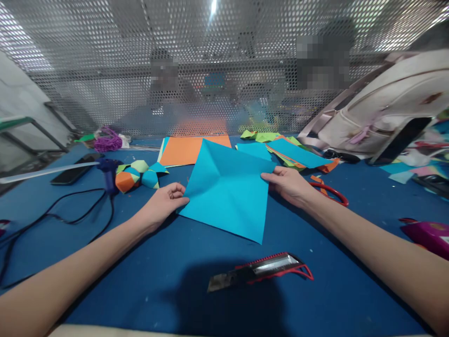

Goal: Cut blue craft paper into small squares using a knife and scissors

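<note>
So both hands, left [169, 202] and right [286, 183], are pinching one creased blue paper sheet [228, 192] mid-frame, one box cutter [259, 270] is lying lower center, and I can't really make out any writing.

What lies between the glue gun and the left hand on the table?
In the head view, folded paper pieces in orange, green and blue lie between the glue gun and the left hand.

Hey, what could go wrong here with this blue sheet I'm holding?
The box cutter lies just in front of the blue sheet with its blade seemingly out, so either hand could get nicked. The glue gun's cord loops loosely near your left hand and might snag your arm.
</note>
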A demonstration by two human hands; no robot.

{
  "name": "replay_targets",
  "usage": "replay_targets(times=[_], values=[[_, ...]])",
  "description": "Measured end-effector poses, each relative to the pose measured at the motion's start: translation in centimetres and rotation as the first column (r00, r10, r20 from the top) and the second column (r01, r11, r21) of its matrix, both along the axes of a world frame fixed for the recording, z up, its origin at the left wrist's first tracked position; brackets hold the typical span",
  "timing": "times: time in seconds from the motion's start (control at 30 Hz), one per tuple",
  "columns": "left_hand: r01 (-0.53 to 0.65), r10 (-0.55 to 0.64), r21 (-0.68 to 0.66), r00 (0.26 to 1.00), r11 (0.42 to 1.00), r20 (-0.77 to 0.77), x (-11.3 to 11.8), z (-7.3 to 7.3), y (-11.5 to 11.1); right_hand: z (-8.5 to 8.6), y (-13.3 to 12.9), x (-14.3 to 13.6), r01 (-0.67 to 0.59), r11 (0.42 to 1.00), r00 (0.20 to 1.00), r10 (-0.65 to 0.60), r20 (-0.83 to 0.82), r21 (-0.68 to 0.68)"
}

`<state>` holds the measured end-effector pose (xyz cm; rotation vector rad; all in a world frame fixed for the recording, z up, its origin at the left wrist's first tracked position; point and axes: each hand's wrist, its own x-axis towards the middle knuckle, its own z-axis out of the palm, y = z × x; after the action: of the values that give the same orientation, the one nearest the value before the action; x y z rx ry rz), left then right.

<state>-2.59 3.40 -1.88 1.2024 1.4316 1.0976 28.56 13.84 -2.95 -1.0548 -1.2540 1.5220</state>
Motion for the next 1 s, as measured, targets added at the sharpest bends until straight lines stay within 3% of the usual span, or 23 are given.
replay_targets(times=[0.13, 0.33, 0.57, 0.77, 1.0], values=[[0.036, -0.035, 0.002, 0.999, 0.999, -0.033, 0.5, -0.1, -0.3, 0.0, 0.1, -0.8, 0.033, 0.999, 0.998, -0.033, -0.06, -0.001], [0.037, -0.037, -0.01, 0.999, 0.999, 0.007, 1.0, -0.2, -0.5, -0.2, -0.9, -2.0, -0.018, 0.999, 0.997, 0.015, -0.077, -0.031], [0.087, -0.068, -0.085, 0.976, 0.993, 0.206, 0.6, -0.2, -0.3, -0.2, -0.9, -1.9, -0.065, 0.998, 0.996, 0.064, -0.06, -0.014], [0.029, 0.009, -0.134, 0.962, 0.99, 0.274, 0.7, 0.3, -0.2, 0.0, -1.0, -2.0, -0.15, 0.989, 0.989, 0.149, 0.016, 0.02], [0.002, 0.002, -0.023, 0.99, 1.0, 0.142, 0.1, -0.4, 0.3, -0.4, -0.6, -1.2, -0.237, 0.962, 0.954, 0.204, 0.219, 0.138]])
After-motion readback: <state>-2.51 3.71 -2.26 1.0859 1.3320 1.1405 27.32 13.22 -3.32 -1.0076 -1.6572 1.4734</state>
